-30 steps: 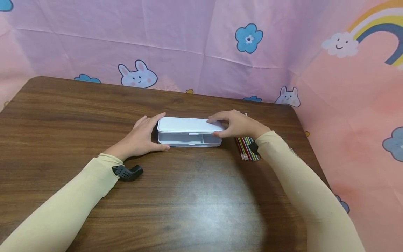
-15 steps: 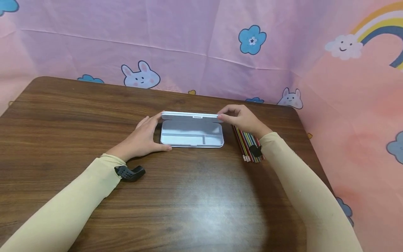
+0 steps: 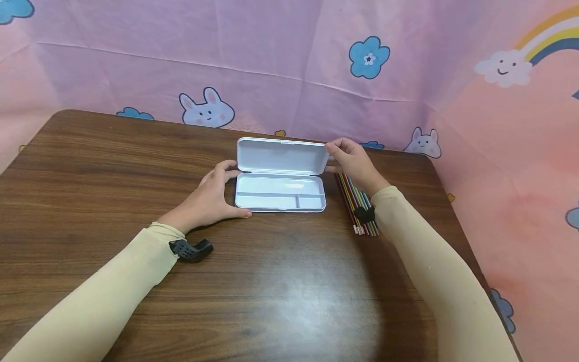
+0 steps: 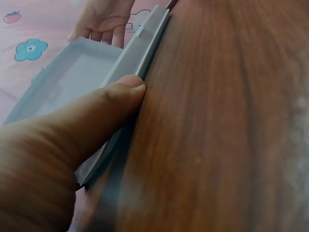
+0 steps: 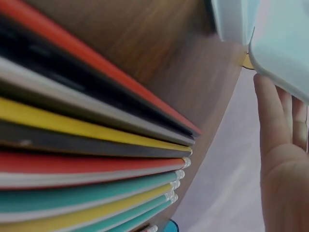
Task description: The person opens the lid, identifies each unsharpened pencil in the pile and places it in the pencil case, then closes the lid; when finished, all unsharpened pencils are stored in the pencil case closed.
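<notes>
A white pencil case [image 3: 280,193] lies on the brown table with its lid [image 3: 282,156] raised at the back. Its tray has a long compartment at the back and two smaller ones in front, all bare. My left hand [image 3: 210,193] holds the case at its left end, the thumb on the front edge and the fingers at the back left. At the lid's upper right corner is my right hand [image 3: 355,163], which pinches the edge between thumb and fingers. In the left wrist view, the fingers of the right hand [image 4: 108,24] pass behind the lid.
Several coloured pencils [image 3: 350,201] with eraser ends lie bundled right of the case, partly under the right wrist. Dark wrist devices are strapped to both sleeves. A patterned pink cloth [image 3: 271,65] hangs behind the table's far edge and along the right.
The lid has swung up and back from nearly closed, showing the compartments. My right hand has moved up and away with it. My left hand has stayed at the case's left end.
</notes>
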The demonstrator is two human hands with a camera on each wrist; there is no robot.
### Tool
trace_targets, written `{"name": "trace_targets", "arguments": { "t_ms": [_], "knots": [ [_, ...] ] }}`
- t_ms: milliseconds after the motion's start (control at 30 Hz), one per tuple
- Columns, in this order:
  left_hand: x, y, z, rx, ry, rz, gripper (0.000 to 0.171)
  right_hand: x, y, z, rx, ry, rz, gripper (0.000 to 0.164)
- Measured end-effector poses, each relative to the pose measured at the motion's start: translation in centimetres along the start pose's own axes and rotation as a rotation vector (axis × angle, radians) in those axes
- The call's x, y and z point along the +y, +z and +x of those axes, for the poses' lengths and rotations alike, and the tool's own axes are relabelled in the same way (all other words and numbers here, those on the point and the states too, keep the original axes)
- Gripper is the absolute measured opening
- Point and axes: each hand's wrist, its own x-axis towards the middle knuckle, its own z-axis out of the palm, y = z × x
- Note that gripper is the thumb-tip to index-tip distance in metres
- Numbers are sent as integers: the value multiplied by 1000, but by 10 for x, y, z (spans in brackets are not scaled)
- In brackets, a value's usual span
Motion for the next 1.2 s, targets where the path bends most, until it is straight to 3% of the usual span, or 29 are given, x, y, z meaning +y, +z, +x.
{"name": "trace_targets", "arguments": {
  "t_ms": [100,267,500,700,800,1000,1200],
  "knots": [
    [0,-1,-1,-7,-6,14,118,1,1,5,35,7,12,20],
    [1,-2,0,-36,39,81,105,2,1,10,75,23,-33,21],
    [2,-2,-1,-27,66,81,102,5,7,14,115,89,-257,26],
    [-1,-1,-1,-1,73,68,103,-4,4,10,59,121,-443,28],
    [-1,1,0,-5,74,70,103,-14,-12,-2,25,109,-550,28],
    [-2,1,0,-20,54,69,104,-23,-47,-38,-21,100,-877,29],
    [-2,1,1,-31,57,78,104,-9,-71,-75,-96,172,-983,28]
  ]
}}
